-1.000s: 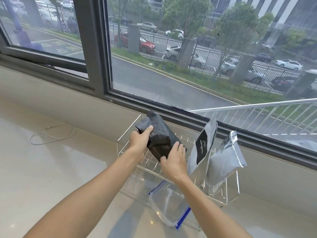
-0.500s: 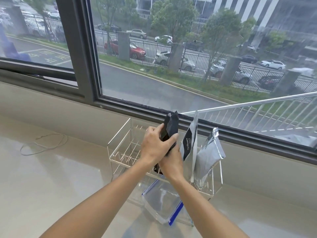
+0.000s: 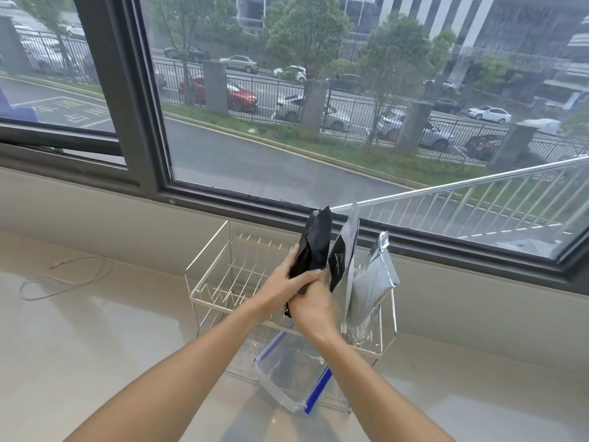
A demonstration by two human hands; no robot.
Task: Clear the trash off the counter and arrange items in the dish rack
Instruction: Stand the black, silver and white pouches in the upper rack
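Note:
A clear acrylic dish rack (image 3: pixel 208 288) stands on the pale counter under the window. Both hands hold a black pouch (image 3: pixel 314 247) upright over the rack's middle: my left hand (image 3: pixel 283 287) wraps its lower left side, my right hand (image 3: pixel 310 309) grips its bottom edge. Right beside it a silver pouch with a black label (image 3: pixel 342 256) stands in the rack, and a plain silver pouch (image 3: pixel 373 282) leans at the rack's right end. Whether the black pouch's hidden bottom touches the rack, I cannot tell.
A clear plastic container with blue trim (image 3: pixel 293 381) lies under the rack's front. A thin white cord (image 3: pixel 68 275) lies looped on the counter at the left. The window sill and frame (image 3: pixel 223 202) run close behind the rack.
The black pouch went from flat and tilted over the rack's left part to upright next to the labelled silver pouch. My hands closed together low on it.

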